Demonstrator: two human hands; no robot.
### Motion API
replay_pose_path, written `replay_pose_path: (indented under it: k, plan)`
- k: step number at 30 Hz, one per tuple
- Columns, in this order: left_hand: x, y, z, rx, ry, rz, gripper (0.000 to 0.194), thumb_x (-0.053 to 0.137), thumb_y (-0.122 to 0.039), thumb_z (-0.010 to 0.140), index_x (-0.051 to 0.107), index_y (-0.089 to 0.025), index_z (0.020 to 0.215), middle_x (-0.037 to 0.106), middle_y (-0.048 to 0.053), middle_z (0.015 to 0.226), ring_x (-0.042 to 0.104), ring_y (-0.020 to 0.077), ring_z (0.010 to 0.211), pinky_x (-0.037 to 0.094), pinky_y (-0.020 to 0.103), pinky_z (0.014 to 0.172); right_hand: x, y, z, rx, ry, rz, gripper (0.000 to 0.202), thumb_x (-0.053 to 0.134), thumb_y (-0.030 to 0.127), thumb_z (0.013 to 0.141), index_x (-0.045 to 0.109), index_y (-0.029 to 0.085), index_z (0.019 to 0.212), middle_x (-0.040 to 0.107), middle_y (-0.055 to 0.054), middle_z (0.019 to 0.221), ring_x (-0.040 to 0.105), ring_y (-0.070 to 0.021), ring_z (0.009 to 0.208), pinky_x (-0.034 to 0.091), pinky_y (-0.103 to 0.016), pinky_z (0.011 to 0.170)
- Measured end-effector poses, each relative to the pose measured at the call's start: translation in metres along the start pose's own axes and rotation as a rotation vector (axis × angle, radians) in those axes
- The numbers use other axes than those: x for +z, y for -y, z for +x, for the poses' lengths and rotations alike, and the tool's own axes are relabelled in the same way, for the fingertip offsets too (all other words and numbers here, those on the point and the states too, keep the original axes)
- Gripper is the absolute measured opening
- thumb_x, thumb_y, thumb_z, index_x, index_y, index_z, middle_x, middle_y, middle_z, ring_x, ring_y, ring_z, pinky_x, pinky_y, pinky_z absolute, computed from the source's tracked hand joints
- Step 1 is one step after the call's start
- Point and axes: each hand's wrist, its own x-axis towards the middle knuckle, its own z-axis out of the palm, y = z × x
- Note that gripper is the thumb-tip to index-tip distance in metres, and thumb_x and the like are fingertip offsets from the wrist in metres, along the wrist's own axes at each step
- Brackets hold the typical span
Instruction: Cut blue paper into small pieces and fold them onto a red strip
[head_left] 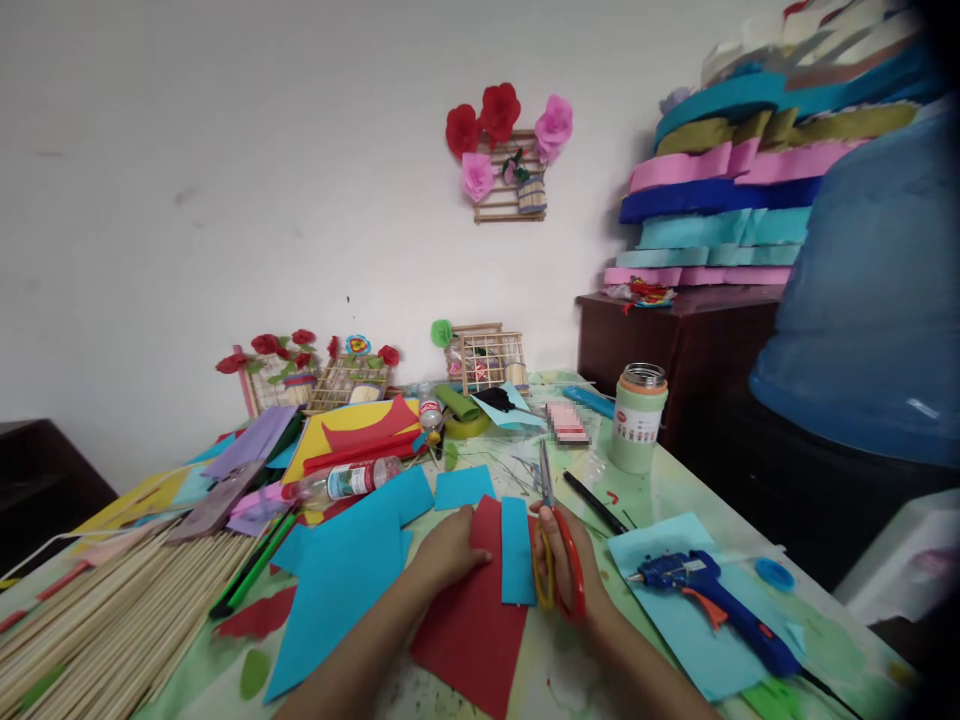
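Red paper [472, 620] between left fingers [478, 557], scissors [578, 575] in right fingers [548, 520] (green-mottled tabletop [559, 660], pale wall [300, 200] beyond)

The person's left hand [448, 548] and right hand [568, 562] are bare, with slim fingers [478, 556]. The left forearm [364, 640] and right forearm [649, 655] are uncovered too, narrow near the hands and broader toward the bottom edge of the view. Fine nail detail is too small to tell.

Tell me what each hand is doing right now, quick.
Left hand: gripping the red paper, thumb on top.
Right hand: closed around the scissors, blades pointing away.
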Motion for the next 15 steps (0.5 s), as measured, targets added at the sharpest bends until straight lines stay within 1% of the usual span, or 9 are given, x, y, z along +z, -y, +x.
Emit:
replay_pose_path:
  k: [2, 4, 6, 8, 10, 12, 13, 15]
  plan:
    - [-0.004, 0.003, 0.013, 0.003, 0.003, 0.014, 0.046, 0.07, -0.019, 0.061, 0.059, -0.017, 0.106, 0.066, 0.008, 0.106, 0.06, 0.0247, 0.097, 0.044, 0.028, 0.08, 0.0, 0.0, -0.001, -0.007, 0.01, 0.002, 0.038, 0.051, 0.059, 0.078, 0.048, 0.022, 0.077, 0.041, 0.008, 0.048, 0.038, -0.0092, 0.037, 0.029, -0.02, 0.034]
    - [-0.008, 0.005, 0.024, -0.006, -0.051, 0.022, 0.039, 0.061, -0.019, 0.071, 0.056, -0.018, 0.11, 0.066, 0.006, 0.105, 0.062, 0.0201, 0.091, 0.046, 0.025, 0.074, -0.001, 0.002, -0.001, -0.021, 0.013, 0.002, 0.038, 0.051, 0.06, 0.078, 0.048, 0.022, 0.075, 0.042, 0.008, 0.049, 0.039, -0.0092, 0.038, 0.03, -0.02, 0.035]
    - [-0.011, 0.005, 0.032, -0.032, -0.137, 0.048, 0.036, 0.05, -0.02, 0.081, 0.05, -0.016, 0.116, 0.064, 0.008, 0.107, 0.062, 0.0187, 0.091, 0.046, 0.025, 0.074, -0.001, 0.003, 0.0, -0.032, 0.008, 0.001, 0.04, 0.051, 0.061, 0.077, 0.05, 0.021, 0.076, 0.044, 0.007, 0.05, 0.04, -0.0092, 0.038, 0.031, -0.02, 0.035]
    - [-0.014, 0.003, 0.034, -0.047, -0.214, 0.103, 0.04, 0.045, -0.021, 0.083, 0.045, -0.013, 0.122, 0.062, 0.011, 0.109, 0.059, 0.0202, 0.096, 0.045, 0.028, 0.08, -0.002, 0.004, 0.0, -0.037, 0.002, 0.003, 0.043, 0.051, 0.063, 0.076, 0.051, 0.02, 0.079, 0.044, 0.007, 0.05, 0.04, -0.0092, 0.038, 0.031, -0.02, 0.034]
    - [-0.019, 0.002, 0.029, -0.033, -0.263, 0.182, 0.047, 0.047, -0.021, 0.081, 0.041, -0.011, 0.127, 0.057, 0.013, 0.117, 0.053, 0.0228, 0.108, 0.039, 0.032, 0.092, -0.002, 0.005, 0.001, -0.04, -0.006, 0.009, 0.043, 0.05, 0.063, 0.077, 0.051, 0.02, 0.081, 0.044, 0.007, 0.05, 0.04, -0.0088, 0.038, 0.032, -0.019, 0.034]
    - [-0.027, 0.003, 0.017, -0.005, -0.284, 0.267, 0.051, 0.05, -0.022, 0.08, 0.04, -0.013, 0.129, 0.05, 0.013, 0.126, 0.043, 0.0241, 0.12, 0.031, 0.034, 0.1, -0.002, 0.005, 0.001, -0.041, -0.015, 0.021, 0.042, 0.052, 0.062, 0.077, 0.051, 0.02, 0.081, 0.045, 0.007, 0.05, 0.04, -0.0083, 0.038, 0.033, -0.019, 0.035]
    - [-0.033, 0.007, 0.009, -0.001, -0.287, 0.308, 0.051, 0.05, -0.022, 0.079, 0.041, -0.015, 0.129, 0.048, 0.012, 0.129, 0.039, 0.0248, 0.123, 0.028, 0.034, 0.103, -0.002, 0.006, 0.001, -0.033, -0.02, 0.029, 0.041, 0.053, 0.061, 0.076, 0.05, 0.021, 0.08, 0.045, 0.007, 0.05, 0.04, -0.008, 0.038, 0.032, -0.019, 0.035]
    - [-0.046, 0.017, -0.012, -0.032, -0.29, 0.385, 0.048, 0.052, -0.024, 0.078, 0.047, -0.016, 0.125, 0.048, 0.013, 0.13, 0.036, 0.0276, 0.125, 0.026, 0.037, 0.104, -0.002, 0.006, 0.0, -0.001, -0.026, 0.048, 0.041, 0.056, 0.062, 0.074, 0.048, 0.021, 0.075, 0.045, 0.007, 0.049, 0.039, -0.0077, 0.037, 0.032, -0.019, 0.034]
